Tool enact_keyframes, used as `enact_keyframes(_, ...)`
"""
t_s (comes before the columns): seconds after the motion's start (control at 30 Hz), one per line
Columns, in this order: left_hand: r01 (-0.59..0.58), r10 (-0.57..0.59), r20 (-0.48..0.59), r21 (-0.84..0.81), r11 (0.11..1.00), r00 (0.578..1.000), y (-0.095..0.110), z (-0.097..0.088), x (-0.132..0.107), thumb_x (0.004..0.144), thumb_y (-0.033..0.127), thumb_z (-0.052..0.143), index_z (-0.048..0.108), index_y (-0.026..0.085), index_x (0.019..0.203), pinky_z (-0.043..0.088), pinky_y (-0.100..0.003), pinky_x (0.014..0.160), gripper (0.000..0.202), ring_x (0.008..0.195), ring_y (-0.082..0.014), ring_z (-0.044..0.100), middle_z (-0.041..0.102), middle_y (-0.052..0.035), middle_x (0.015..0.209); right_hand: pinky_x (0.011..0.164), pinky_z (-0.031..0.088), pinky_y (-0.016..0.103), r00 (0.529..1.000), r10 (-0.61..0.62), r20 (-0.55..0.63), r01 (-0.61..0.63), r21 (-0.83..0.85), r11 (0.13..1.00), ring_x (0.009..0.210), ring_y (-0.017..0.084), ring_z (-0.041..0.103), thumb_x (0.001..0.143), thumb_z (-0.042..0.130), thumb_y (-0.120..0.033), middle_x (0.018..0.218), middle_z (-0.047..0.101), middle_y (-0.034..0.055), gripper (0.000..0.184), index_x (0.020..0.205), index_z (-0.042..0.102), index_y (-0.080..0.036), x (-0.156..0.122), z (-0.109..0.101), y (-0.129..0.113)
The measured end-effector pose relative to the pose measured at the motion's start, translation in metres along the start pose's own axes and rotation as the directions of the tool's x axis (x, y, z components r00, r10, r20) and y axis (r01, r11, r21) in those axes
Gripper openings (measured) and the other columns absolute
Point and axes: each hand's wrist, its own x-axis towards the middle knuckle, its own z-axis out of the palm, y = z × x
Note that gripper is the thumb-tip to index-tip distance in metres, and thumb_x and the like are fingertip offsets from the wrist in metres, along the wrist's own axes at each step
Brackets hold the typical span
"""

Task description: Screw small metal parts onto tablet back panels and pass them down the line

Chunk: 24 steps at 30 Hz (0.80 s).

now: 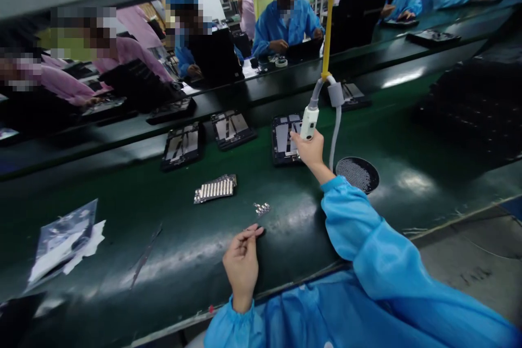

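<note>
Your right hand [310, 150] is closed around the white hanging driver [309, 122], its tip over the open device [286, 138] near the far edge of the green belt [391, 136]; your left hand [241, 261] pinches something small, too small to tell, near the near edge, just short of the loose metal parts [261, 208]. This looks like the fastening step; next, the tip must seat squarely before you press.

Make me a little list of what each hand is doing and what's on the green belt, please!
right hand: grips a hanging white tool
left hand: pinches a tiny part at the belt
under the tool: dark open device
near left hand: small metal pieces, shiny strip stack
right of arm: round black dish
far left: plastic bag
</note>
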Motion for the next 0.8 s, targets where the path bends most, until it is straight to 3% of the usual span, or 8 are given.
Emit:
enact_keyframes(0.17, -0.147, 0.144, 0.034, 0.125, 0.981, 0.989, -0.006, -0.004, -0.001, 0.081, 0.039, 0.058, 0.069, 0.018, 0.076, 0.056, -0.038, 0.086, 0.024, 0.090, -0.0233, 0.071, 0.074, -0.0109, 0.085, 0.068, 0.041, 0.025, 0.999, 0.016, -0.047, -0.016, -0.006, 1.000, 0.075, 0.013, 0.053, 0.075, 0.065, -0.032, 0.072, 0.066, 0.0004, 0.019, 0.077, 0.051, -0.020, 0.053, 0.031, -0.009)
enact_keyframes(0.33, -0.241, 0.239, 0.029, 0.146, 0.959, 0.971, -0.023, -0.002, 0.004, 0.083, 0.042, 0.055, 0.074, 0.020, 0.079, 0.056, -0.038, 0.085, 0.029, 0.089, -0.0232, 0.071, 0.075, -0.0106, 0.089, 0.069, 0.043, 0.026, 0.999, 0.030, -0.038, -0.029, 0.030, 0.999, 0.077, 0.016, 0.058, 0.071, 0.064, -0.029, 0.061, 0.060, -0.0025, 0.015, 0.070, 0.048, -0.026, 0.081, 0.048, -0.021)
enact_keyframes(0.47, -0.264, 0.259, 0.055, 0.121, 0.957, 0.964, -0.035, -0.001, 0.001, 0.082, 0.044, 0.059, 0.075, 0.021, 0.092, 0.056, -0.036, 0.086, 0.030, 0.090, -0.0234, 0.071, 0.074, -0.0111, 0.095, 0.073, 0.046, 0.028, 0.998, 0.055, -0.013, -0.054, 0.060, 0.997, 0.086, 0.020, 0.061, 0.070, 0.065, -0.029, 0.069, 0.064, 0.0009, 0.016, 0.073, 0.050, -0.025, 0.083, 0.047, -0.037)
enact_keyframes(0.57, -0.290, 0.272, 0.129, 0.158, 0.944, 0.954, -0.023, -0.008, 0.010, 0.081, 0.039, 0.061, 0.073, 0.020, 0.099, 0.059, -0.034, 0.081, 0.029, 0.091, -0.0237, 0.071, 0.073, -0.0120, 0.103, 0.067, 0.048, 0.028, 0.993, 0.049, 0.110, -0.062, 0.116, 0.991, 0.079, 0.021, 0.064, 0.070, 0.067, -0.031, 0.071, 0.066, 0.0037, 0.018, 0.073, 0.052, -0.021, 0.064, 0.036, -0.048)
enact_keyframes(0.67, -0.472, 0.383, 0.285, 0.392, 0.790, 0.879, 0.012, -0.017, 0.051, 0.082, 0.031, 0.060, 0.070, 0.021, 0.108, 0.054, -0.039, 0.092, 0.030, 0.102, -0.0242, 0.067, 0.070, -0.0107, 0.113, 0.052, 0.047, 0.026, 0.939, 0.039, 0.343, -0.104, 0.173, 0.979, 0.057, 0.016, 0.063, 0.070, 0.069, -0.035, 0.066, 0.066, 0.0032, 0.022, 0.075, 0.056, -0.018, 0.027, 0.014, -0.052)
enact_keyframes(0.73, -0.580, 0.419, 0.401, 0.556, 0.596, 0.815, 0.039, -0.015, 0.095, 0.083, 0.026, 0.055, 0.065, 0.019, 0.116, 0.049, -0.040, 0.100, 0.035, 0.111, -0.0243, 0.063, 0.066, -0.0116, 0.120, 0.040, 0.042, 0.026, 0.881, 0.070, 0.467, -0.167, 0.170, 0.971, 0.043, 0.016, 0.057, 0.062, 0.075, -0.033, 0.052, 0.061, 0.0012, 0.027, 0.075, 0.059, -0.016, -0.006, -0.007, -0.050)
enact_keyframes(0.8, -0.608, 0.322, 0.516, 0.704, 0.369, 0.793, 0.059, -0.003, 0.145, 0.081, 0.017, 0.052, 0.059, 0.013, 0.124, 0.042, -0.037, 0.106, 0.044, 0.121, -0.0234, 0.056, 0.060, -0.0143, 0.129, 0.038, 0.042, 0.025, 0.789, 0.124, 0.601, -0.246, 0.125, 0.961, 0.040, 0.015, 0.054, 0.061, 0.075, -0.034, 0.048, 0.057, -0.0021, 0.030, 0.080, 0.061, -0.015, -0.041, -0.033, -0.048)
